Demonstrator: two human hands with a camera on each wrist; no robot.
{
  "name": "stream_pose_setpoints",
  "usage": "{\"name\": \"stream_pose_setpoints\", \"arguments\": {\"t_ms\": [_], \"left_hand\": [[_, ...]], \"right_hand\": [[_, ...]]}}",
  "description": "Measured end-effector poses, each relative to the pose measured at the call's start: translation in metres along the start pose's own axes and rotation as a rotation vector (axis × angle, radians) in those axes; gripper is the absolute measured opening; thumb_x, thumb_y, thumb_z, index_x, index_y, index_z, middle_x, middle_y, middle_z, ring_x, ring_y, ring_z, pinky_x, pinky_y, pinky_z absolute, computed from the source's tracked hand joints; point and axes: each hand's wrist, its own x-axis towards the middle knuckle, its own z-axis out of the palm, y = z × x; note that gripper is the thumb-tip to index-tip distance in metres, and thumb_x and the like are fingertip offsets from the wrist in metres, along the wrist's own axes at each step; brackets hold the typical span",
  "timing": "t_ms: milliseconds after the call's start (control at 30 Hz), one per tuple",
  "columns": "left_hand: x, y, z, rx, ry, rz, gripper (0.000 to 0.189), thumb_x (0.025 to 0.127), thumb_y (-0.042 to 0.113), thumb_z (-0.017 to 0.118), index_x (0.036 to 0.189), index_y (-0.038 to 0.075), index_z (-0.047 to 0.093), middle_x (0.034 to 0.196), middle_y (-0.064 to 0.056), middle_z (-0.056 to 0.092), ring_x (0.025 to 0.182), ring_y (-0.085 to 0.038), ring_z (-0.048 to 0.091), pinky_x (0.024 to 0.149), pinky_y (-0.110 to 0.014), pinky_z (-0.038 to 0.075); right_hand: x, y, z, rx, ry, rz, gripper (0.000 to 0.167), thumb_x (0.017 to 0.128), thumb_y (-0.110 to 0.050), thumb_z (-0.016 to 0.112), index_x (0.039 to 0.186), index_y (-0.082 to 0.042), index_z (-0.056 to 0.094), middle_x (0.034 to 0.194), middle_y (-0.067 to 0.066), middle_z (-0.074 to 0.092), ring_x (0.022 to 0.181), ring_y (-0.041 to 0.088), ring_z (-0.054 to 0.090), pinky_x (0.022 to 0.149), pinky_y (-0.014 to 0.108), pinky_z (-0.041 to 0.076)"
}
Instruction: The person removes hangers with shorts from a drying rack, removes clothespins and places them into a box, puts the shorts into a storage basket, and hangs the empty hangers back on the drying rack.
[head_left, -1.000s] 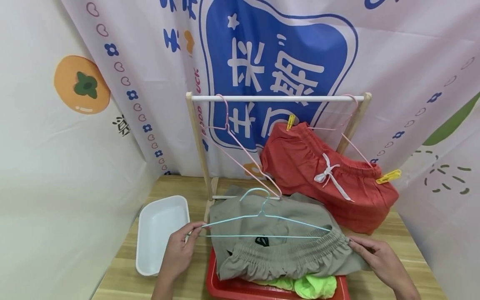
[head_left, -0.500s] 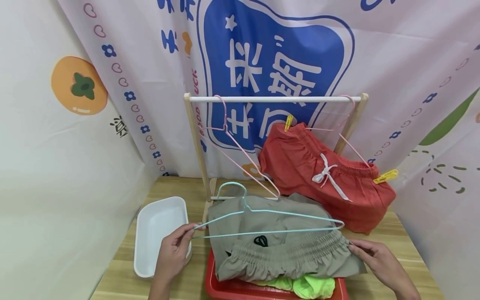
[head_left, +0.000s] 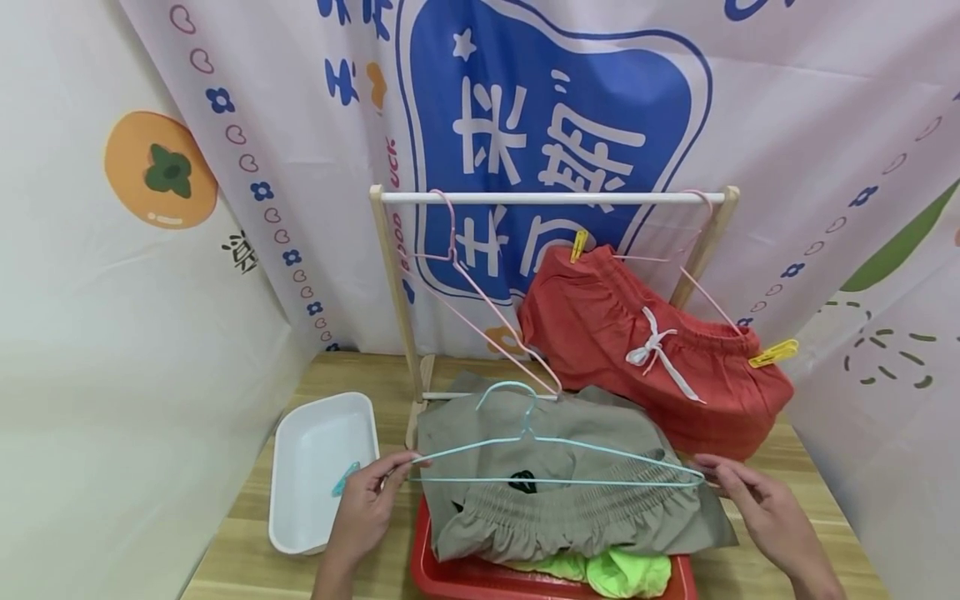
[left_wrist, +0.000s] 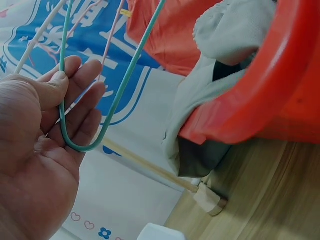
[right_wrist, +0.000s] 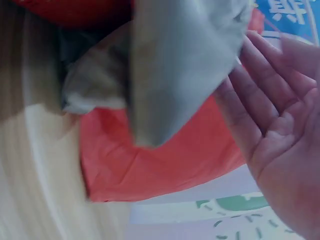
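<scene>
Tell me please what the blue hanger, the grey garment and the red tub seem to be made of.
Blue hanger: perhaps plastic-coated wire, smooth; thin and evenly coloured.
Grey garment: woven-looking cloth, matt; it folds softly and gathers.
Red tub: likely plastic, slightly glossy; its smooth curve catches light.

Blue hanger (head_left: 527, 437) now outside waistband (head_left: 577, 505), with ends at both hands (head_left: 370, 497) (head_left: 757, 507)

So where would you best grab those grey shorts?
Probably at the right end of the gathered waistband, coming from the right: its folds look easy to pinch, and that end is near the right hand.
</scene>
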Motion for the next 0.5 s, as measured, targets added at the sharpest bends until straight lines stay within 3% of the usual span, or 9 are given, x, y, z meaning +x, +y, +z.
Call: {"name": "stream_pose_setpoints", "arguments": {"t_ms": [67, 167, 300, 500], "left_hand": [[0.0, 0.0, 0.003, 0.001, -0.002, 0.012, 0.03, 0.097, -0.017, 0.056, 0.115, 0.0, 0.073, 0.101, -0.018, 0.075, 0.091, -0.013, 0.068, 0.078, -0.019, 0.054], [0.001, 0.0, 0.006, 0.007, -0.013, 0.012, 0.03, 0.097, -0.017, 0.056, 0.115, 0.001, 0.073, 0.1, -0.017, 0.075, 0.087, -0.013, 0.067, 0.076, -0.018, 0.053], [0.004, 0.002, 0.011, -0.001, -0.036, -0.008, 0.027, 0.099, -0.013, 0.057, 0.113, 0.003, 0.074, 0.102, -0.012, 0.076, 0.087, -0.015, 0.068, 0.076, -0.021, 0.054], [0.005, 0.001, 0.018, -0.037, -0.065, -0.013, 0.025, 0.099, -0.012, 0.057, 0.112, 0.001, 0.074, 0.1, -0.017, 0.075, 0.066, -0.016, 0.057, 0.056, -0.026, 0.047]], "right_hand": [[0.0, -0.007, -0.001, 0.054, 0.011, -0.084, 0.031, 0.111, -0.005, 0.043, 0.131, 0.004, 0.066, 0.122, 0.006, 0.073, 0.106, 0.006, 0.069, 0.085, 0.021, 0.057], [-0.002, -0.019, -0.001, 0.085, 0.011, -0.155, 0.031, 0.109, 0.002, 0.045, 0.131, 0.003, 0.066, 0.123, 0.009, 0.072, 0.11, 0.007, 0.068, 0.088, 0.019, 0.055], [-0.003, -0.031, 0.002, 0.056, -0.015, -0.134, 0.028, 0.105, 0.001, 0.056, 0.129, -0.002, 0.069, 0.121, 0.002, 0.073, 0.107, 0.005, 0.066, 0.086, 0.016, 0.053], [-0.004, -0.032, 0.006, 0.082, -0.074, -0.101, 0.026, 0.104, 0.001, 0.057, 0.126, 0.001, 0.07, 0.113, 0.004, 0.076, 0.102, 0.007, 0.068, 0.083, 0.019, 0.056]]}}
